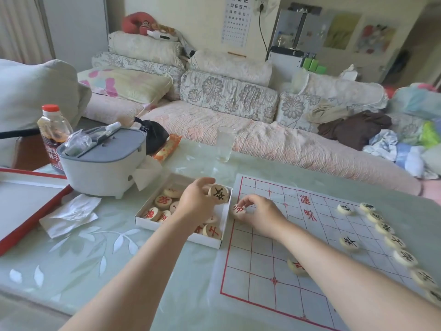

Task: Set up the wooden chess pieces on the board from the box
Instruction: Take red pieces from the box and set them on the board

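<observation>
A white paper board (260, 263) with red grid lines lies on the table. Left of it stands a shallow white box (181, 235) holding several round wooden pieces with red characters. My left hand (198, 201) is over the box and pinches a black-marked piece (219, 193), lifted and tilted. My right hand (260, 212) grips a red-marked piece (238, 209) at the board's left edge. Several black-marked pieces (384, 228) line the board's right side. One black piece (349, 242) stands further in. A red piece (297, 266) shows partly behind my right forearm.
A grey and white lidded appliance (105, 163) stands behind the box, with a red-capped bottle (53, 132) beyond it. A crumpled tissue (71, 215) lies left of the box, beside a red-edged tray (28, 211). A glass (225, 144) stands at the far table edge, before a sofa.
</observation>
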Tool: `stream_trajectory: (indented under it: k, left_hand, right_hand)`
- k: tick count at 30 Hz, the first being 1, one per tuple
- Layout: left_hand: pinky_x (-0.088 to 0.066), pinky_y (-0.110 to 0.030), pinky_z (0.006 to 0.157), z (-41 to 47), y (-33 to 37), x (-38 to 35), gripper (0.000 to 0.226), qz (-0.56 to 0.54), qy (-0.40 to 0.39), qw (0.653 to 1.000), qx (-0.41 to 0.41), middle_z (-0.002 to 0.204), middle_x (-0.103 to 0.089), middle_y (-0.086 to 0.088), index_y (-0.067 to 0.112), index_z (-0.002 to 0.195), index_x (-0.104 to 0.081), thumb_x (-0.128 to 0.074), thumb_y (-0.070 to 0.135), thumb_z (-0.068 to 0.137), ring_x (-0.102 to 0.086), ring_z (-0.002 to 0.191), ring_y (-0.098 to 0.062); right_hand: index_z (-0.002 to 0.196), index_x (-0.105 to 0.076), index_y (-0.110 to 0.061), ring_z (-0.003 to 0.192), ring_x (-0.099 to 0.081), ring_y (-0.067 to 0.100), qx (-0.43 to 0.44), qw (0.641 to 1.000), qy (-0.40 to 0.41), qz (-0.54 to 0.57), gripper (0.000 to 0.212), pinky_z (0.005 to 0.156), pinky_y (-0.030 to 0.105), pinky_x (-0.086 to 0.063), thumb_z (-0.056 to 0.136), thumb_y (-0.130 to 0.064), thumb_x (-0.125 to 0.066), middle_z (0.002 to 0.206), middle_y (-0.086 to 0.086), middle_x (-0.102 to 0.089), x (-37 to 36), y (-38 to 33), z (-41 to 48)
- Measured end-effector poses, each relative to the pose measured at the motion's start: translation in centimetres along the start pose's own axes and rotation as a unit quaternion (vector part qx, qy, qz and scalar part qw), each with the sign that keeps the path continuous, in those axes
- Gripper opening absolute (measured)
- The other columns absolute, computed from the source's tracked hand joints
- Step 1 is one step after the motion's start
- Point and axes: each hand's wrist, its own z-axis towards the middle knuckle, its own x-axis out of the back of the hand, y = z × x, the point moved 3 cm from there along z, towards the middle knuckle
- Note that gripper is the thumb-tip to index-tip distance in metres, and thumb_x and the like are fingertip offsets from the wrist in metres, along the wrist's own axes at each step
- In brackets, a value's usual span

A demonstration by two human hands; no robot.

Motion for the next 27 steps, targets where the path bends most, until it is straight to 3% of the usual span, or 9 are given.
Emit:
stream_trajectory:
  k: [4, 7, 10, 12, 14, 18, 20, 23, 27]
  left_hand:
    - [-0.055, -0.026, 0.061, 0.0, -0.1, -0.4, 0.038, 0.022, 0.005, 1.000, 0.004, 0.093, -0.060, 0.011, 0.024, 0.124, -0.053, -0.061, 0.010, 0.090, -0.059, 0.081, -0.004]
    - [-0.056, -0.029, 0.064, 0.3, 0.0, -0.9, 0.036, 0.028, -0.009, 1.000, 0.000, 0.099, -0.066, 0.008, 0.022, 0.122, -0.056, -0.066, 0.014, 0.088, -0.062, 0.082, -0.008]
    - [-0.054, -0.029, 0.068, 0.4, 0.4, -2.3, 0.038, 0.032, -0.031, 0.999, -0.011, 0.101, -0.072, 0.005, 0.020, 0.119, -0.060, -0.073, 0.017, 0.083, -0.064, 0.079, -0.013]
    - [-0.057, -0.034, 0.076, 0.3, 0.9, -3.6, 0.033, 0.024, -0.051, 0.998, -0.019, 0.095, -0.074, 0.005, 0.021, 0.114, -0.064, -0.074, 0.023, 0.082, -0.065, 0.080, -0.013]
    - [-0.056, -0.038, 0.080, 0.1, 1.5, -4.9, 0.021, 0.012, -0.065, 0.997, -0.027, 0.086, -0.073, 0.006, 0.024, 0.105, -0.068, -0.071, 0.024, 0.085, -0.066, 0.075, -0.014]
    - [-0.050, -0.021, 0.063, 0.5, 2.3, -6.9, 0.039, 0.094, -0.069, 0.990, -0.074, 0.088, -0.069, 0.012, 0.022, 0.124, -0.058, -0.066, 0.031, 0.087, -0.062, 0.072, -0.004]
    - [-0.047, -0.021, 0.072, 0.8, 2.4, -7.8, 0.040, 0.224, -0.080, 0.964, -0.119, 0.106, -0.067, 0.008, 0.024, 0.128, -0.053, -0.061, 0.026, 0.089, -0.062, 0.092, -0.009]
    - [-0.042, -0.028, 0.091, 1.2, 2.1, -9.1, 0.038, 0.375, -0.090, 0.905, -0.181, 0.120, -0.061, 0.003, 0.024, 0.127, -0.056, -0.057, 0.017, 0.089, -0.051, 0.112, -0.018]
    - [-0.042, -0.029, 0.096, 2.1, 1.4, -10.3, 0.035, 0.466, -0.109, 0.855, -0.199, 0.121, -0.058, 0.002, 0.028, 0.117, -0.062, -0.056, 0.012, 0.086, -0.049, 0.116, -0.019]
  right_hand:
    - [0.096, -0.067, -0.035, 0.105, -0.056, 0.012, 0.005, 0.998, -0.020, -0.067, 0.017, 0.083, 0.028, -0.044, 0.086, -0.049, -0.064, 0.114, -0.013, -0.055, -0.1, -0.4, -0.4]
    - [0.102, -0.063, -0.034, 0.110, -0.055, 0.009, 0.036, 0.999, 0.026, -0.028, 0.015, 0.084, 0.025, -0.040, 0.087, -0.031, -0.064, 0.118, -0.011, -0.053, 0.6, -1.0, -0.5]
    - [0.104, -0.061, -0.029, 0.082, -0.052, -0.009, 0.085, 0.993, 0.064, 0.058, 0.028, 0.071, 0.009, -0.035, 0.081, -0.023, -0.074, 0.106, -0.014, -0.057, 1.9, -2.0, -1.4]
    - [0.101, -0.062, -0.027, 0.063, -0.048, -0.004, 0.096, 0.990, 0.062, 0.079, 0.031, 0.060, 0.007, -0.035, 0.076, -0.024, -0.081, 0.088, -0.019, -0.053, 2.6, -2.4, -2.2]
    - [0.097, -0.064, -0.025, 0.060, -0.046, 0.002, 0.096, 0.990, 0.067, 0.084, 0.032, 0.057, 0.011, -0.036, 0.073, -0.026, -0.085, 0.079, -0.019, -0.049, 3.3, -2.2, -2.6]
    - [0.097, -0.065, -0.025, 0.065, -0.045, -0.004, 0.079, 0.991, 0.081, 0.073, 0.031, 0.058, 0.011, -0.032, 0.074, -0.030, -0.085, 0.076, -0.020, -0.049, 4.9, -0.1, -2.8]
    - [0.097, -0.063, -0.028, 0.069, -0.046, -0.008, 0.051, 0.994, 0.083, 0.045, 0.029, 0.062, 0.014, -0.035, 0.077, -0.034, -0.082, 0.079, -0.022, -0.053, 5.6, 1.8, -2.7]
    - [0.091, -0.060, -0.033, 0.092, -0.059, 0.004, -0.011, 0.994, 0.110, 0.010, 0.028, 0.078, 0.027, -0.046, 0.075, -0.048, -0.077, 0.102, -0.020, -0.064, 6.9, 5.6, -2.3]
    - [0.092, -0.059, -0.031, 0.094, -0.060, 0.010, -0.072, 0.989, 0.126, -0.029, 0.027, 0.068, 0.027, -0.041, 0.078, -0.050, -0.074, 0.102, -0.017, -0.064, 9.3, 10.3, -1.9]
